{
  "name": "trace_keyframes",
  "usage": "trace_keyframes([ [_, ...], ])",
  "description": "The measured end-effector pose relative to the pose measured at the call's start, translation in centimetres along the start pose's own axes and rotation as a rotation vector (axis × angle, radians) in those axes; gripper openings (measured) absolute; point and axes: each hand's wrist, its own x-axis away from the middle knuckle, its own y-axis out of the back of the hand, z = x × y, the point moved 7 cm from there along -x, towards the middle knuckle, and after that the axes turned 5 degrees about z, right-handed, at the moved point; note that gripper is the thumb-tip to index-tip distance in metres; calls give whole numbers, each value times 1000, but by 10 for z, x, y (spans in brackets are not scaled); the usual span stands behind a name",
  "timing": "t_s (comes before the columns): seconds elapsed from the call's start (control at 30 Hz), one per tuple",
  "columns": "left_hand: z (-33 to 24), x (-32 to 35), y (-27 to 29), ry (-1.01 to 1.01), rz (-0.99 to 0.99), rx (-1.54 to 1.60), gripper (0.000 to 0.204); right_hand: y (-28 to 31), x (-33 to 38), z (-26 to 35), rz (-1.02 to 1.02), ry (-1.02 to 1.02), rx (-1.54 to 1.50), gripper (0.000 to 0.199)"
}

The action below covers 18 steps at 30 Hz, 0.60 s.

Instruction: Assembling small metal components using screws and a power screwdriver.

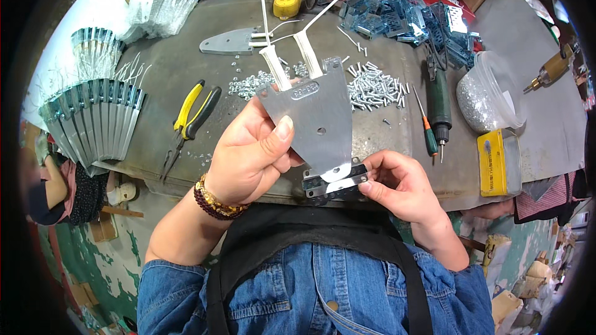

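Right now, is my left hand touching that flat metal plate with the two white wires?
Touching. The head view shows the left hand gripping the metal plate, its thumb pressed flat on the plate's face, while the right hand holds a small bracket at its lower end.

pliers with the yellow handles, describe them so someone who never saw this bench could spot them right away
Start at the grey workbench and look left of the left hand. The pliers lie flat there by themselves, between a fanned stack of metal plates and the pile of nuts, tips toward the near edge. They are the only tool with yellow-and-black handles.
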Motion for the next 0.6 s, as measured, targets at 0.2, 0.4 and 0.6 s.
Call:
trace_keyframes([
  [0.2,5,-2,5,-23,-2,-138,60,-1,-5,-6,-42,27,-96,22],
  [0.4,34,2,15,34,-44,-531,65,5,-17,30,-176,320,149,19],
  [0.6,31,-5,36,6,-163,-363,54,80,-51,45,-417,250,1082,18],
])
